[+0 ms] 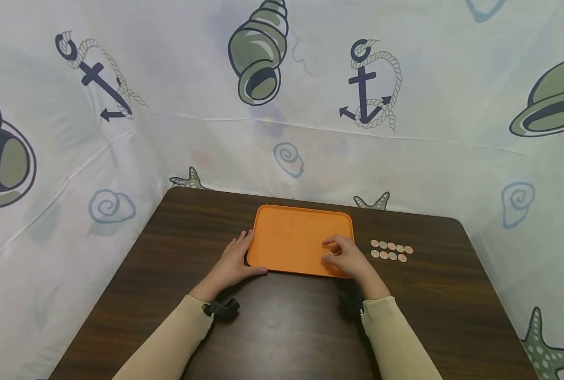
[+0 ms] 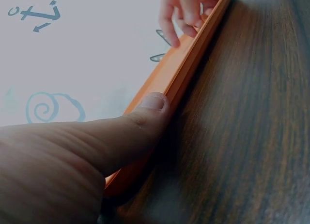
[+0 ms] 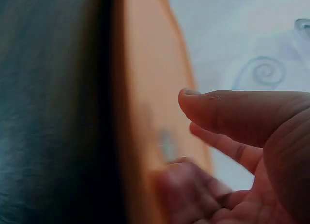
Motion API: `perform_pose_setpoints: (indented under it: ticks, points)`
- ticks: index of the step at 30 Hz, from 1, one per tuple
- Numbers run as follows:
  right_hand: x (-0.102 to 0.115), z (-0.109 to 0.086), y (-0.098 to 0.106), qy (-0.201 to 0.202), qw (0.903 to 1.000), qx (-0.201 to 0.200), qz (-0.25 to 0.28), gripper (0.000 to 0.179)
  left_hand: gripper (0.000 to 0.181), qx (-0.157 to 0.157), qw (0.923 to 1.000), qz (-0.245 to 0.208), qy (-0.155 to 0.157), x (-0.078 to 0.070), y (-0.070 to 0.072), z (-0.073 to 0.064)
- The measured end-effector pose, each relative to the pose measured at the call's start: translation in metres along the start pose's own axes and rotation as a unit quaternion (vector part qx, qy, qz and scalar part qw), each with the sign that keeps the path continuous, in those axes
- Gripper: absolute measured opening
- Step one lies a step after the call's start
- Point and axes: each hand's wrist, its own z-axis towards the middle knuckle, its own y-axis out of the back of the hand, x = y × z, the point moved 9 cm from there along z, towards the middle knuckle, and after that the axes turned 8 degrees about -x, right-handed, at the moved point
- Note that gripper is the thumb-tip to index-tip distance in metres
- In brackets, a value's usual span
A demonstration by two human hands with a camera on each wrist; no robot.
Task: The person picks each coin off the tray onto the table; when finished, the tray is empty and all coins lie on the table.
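An orange tray [image 1: 291, 237] lies on the dark table. My left hand [image 1: 234, 261] rests at its left end, fingers spread along the side and the thumb [image 2: 152, 105] on the front rim in the left wrist view. Over the right part of the tray is my right hand [image 1: 345, 256], fingers bent downward. In the right wrist view its thumb [image 3: 218, 110] stands apart from the fingers [image 3: 186, 190]. A small silvery coin [image 3: 167, 145], blurred, shows against the tray close to those fingertips.
Several coins [image 1: 391, 246], copper and silver coloured, lie in two rows on the table [image 1: 433, 285] right of the tray. Behind the table hangs a pale cloth [image 1: 206, 148] printed with shells and anchors. Dark wrist cameras [image 1: 222, 309] sit at both sleeves.
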Motion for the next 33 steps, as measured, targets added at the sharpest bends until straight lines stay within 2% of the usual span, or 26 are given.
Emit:
perform_pose_setpoints:
  ticks: [4,9,19,23,26,28,33]
  points:
    - [-0.009,0.006,-0.003,-0.017,0.9997,0.003,0.018,0.039,0.124,-0.002,1.0,-0.004,0.0,0.0,0.001,-0.001]
    - [-0.015,0.009,-0.002,-0.019,0.999,0.001,0.041,0.032,0.124,0.0,1.0,0.0,0.005,0.0,0.001,-0.002]
    - [-0.02,0.008,-0.001,-0.027,0.9992,-0.027,-0.01,0.017,0.124,-0.001,1.0,0.003,0.001,-0.002,0.001,-0.001]
    - [-0.016,0.005,0.001,-0.014,0.9993,-0.033,-0.006,0.017,0.125,-0.003,1.0,0.004,0.001,-0.002,0.001,-0.002]
    - [-0.017,-0.002,0.013,-0.018,0.9978,-0.059,0.025,0.017,0.125,-0.001,1.0,0.002,0.003,-0.001,-0.001,-0.002]
    - [-0.023,-0.009,0.028,-0.029,0.9944,-0.09,0.046,0.019,0.125,0.001,1.0,0.003,0.003,-0.001,-0.001,-0.002]
    - [-0.051,-0.03,0.081,-0.073,0.9786,-0.179,0.071,0.026,0.124,-0.003,0.9999,0.011,0.001,0.0,-0.001,-0.001]
